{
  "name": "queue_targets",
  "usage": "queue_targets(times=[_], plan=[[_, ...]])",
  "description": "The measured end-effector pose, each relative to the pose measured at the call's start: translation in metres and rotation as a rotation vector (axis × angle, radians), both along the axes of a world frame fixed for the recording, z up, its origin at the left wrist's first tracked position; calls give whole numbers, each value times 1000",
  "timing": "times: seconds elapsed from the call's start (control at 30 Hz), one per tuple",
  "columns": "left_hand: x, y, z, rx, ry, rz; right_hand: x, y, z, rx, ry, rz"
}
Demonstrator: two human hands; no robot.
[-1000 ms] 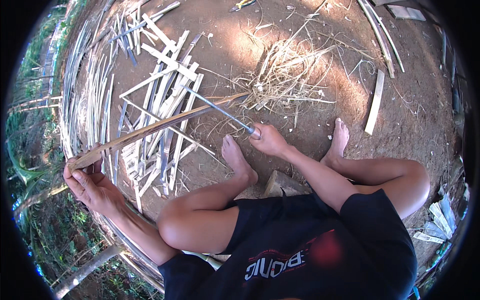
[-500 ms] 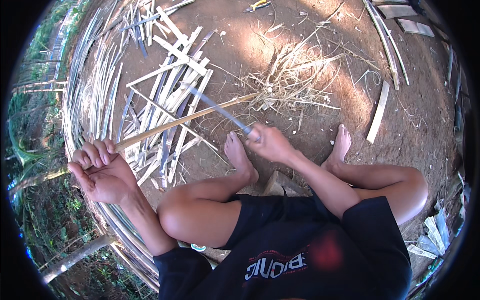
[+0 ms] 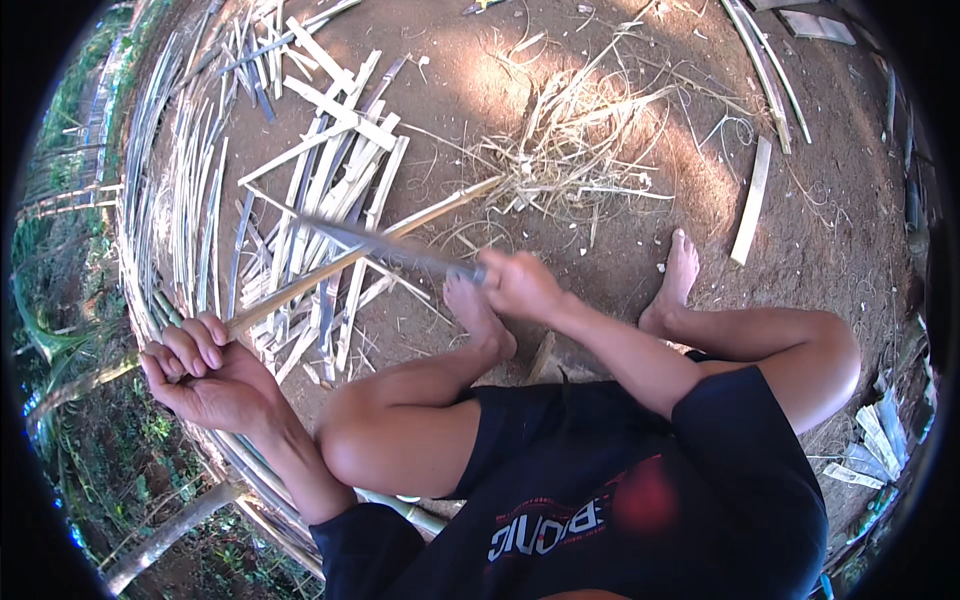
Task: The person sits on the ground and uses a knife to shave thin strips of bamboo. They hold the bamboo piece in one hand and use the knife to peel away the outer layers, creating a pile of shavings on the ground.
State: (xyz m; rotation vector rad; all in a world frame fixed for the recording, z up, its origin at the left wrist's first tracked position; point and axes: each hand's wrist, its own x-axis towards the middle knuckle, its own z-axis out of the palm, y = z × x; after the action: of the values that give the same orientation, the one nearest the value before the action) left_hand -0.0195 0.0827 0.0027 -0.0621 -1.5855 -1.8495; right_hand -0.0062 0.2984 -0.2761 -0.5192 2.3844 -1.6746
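A long bamboo strip (image 3: 445, 208) slants from my left hand (image 3: 215, 378) up to the right, its far end by a heap of shavings. The fingers of that hand are curled around the near end, palm turned up. My right hand (image 3: 522, 287) grips the handle of a long-bladed knife (image 3: 410, 252), its fingers closed. The blade is smeared by motion and points left, crossing the bamboo strip about midway. Whether its edge touches the strip I cannot tell.
Curly bamboo shavings (image 3: 590, 140) lie on the bare soil ahead. Split bamboo pieces (image 3: 335, 165) are piled to the left, with long thin strips (image 3: 190, 200) beyond. A flat slat (image 3: 752, 200) lies at right. My bare feet (image 3: 480, 315) rest nearby. Greenery borders the far left.
The knife's tip has swung down and to the left, so the blade lies flatter across the bamboo strip. My right hand has shifted slightly left; the left keeps its hold.
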Motion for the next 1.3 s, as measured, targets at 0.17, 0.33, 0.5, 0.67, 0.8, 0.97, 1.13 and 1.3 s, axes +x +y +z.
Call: queue_targets(times=[0.17, 0.33, 0.5, 0.67, 0.8, 0.97, 1.13, 1.3], plan=[[-7, -4, -1, -11, -15, 80, -24, 14, -74, 269, -324, -147], [-12, -17, 0, 22, -46, 97, -11, 8, -45, 200, -243, -50], [-11, -21, -3, -20, -13, 138, -46, 49, -136, 423, -638, -160], [-19, -48, -3, 16, -60, 127, -6, 38, -115, 349, -540, -187], [-18, -51, 7, 71, -94, 233, -19, 58, -139, 358, -728, -212], [-13, -95, 1, -86, -94, 96, -30, 41, -42, 257, -524, -5], [-15, -88, -8, -5, -23, 33, -15, 3, 12, 72, -384, 147], [-22, -87, -8, -88, 17, 2, -35, 43, -59, 318, -584, 36]])
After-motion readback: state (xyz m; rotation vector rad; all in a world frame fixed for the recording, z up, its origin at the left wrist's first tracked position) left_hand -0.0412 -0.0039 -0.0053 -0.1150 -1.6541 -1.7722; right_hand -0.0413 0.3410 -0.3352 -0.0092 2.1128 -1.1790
